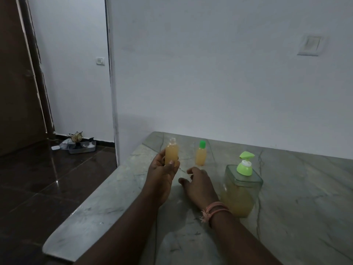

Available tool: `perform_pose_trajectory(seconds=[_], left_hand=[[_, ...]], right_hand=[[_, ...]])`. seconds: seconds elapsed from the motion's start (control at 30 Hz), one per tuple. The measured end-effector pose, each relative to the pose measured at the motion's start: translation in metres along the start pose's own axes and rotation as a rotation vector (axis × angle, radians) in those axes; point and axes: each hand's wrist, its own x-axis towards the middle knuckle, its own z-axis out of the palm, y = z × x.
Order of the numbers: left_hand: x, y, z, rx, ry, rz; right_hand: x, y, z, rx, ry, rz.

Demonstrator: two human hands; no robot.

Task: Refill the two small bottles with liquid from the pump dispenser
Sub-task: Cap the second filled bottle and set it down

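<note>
While the left hand (162, 169) grips an uncapped small bottle (172, 153) upright above the table (296, 188), thumb across its front, amber liquid fills it near to the neck; right hand (198, 183) rests low over the table, fingers loosely spread, holding nothing; second small bottle (201, 155), green-capped, stands just beyond it; pump dispenser (241, 190), square and clear with green pump, stands right of that hand, partly full; pink wrist thread (215, 208) on the right arm.

Left hand (162, 173) raised, grip curled around something, right hand (198, 182) low, fingers loosely spread
</note>
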Motion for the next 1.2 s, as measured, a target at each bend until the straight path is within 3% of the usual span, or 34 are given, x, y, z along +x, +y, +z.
perform_pose_trajectory(seconds=[0.27, 0.43, 0.57, 0.7, 0.93, 1.1, 1.2], left_hand=[[0.006, -0.005, 0.0, 0.058, 0.006, -0.029], [0.009, -0.005, 0.0, 0.011, -0.045, -0.036], [0.012, -0.004, 0.002, -0.126, -0.085, -0.092], [0.014, -0.002, 0.003, -0.235, -0.088, -0.134], [0.02, -0.005, 0.003, -0.261, -0.087, -0.149], [0.02, -0.007, 0.002, -0.265, -0.142, -0.153], [0.019, -0.005, 0.003, -0.271, -0.137, -0.162]], right_hand=[[0.013, 0.005, 0.011, -0.052, 0.01, -0.037], [0.033, -0.011, -0.008, 0.254, 0.289, -0.111], [0.047, -0.036, -0.034, 0.543, 0.327, -0.145], [0.059, -0.05, -0.054, 0.539, 0.278, -0.197], [0.07, -0.053, -0.065, 0.397, 0.053, -0.256], [0.073, -0.057, -0.077, 0.263, 0.056, -0.343], [0.073, -0.059, -0.084, 0.184, -0.031, -0.365]])
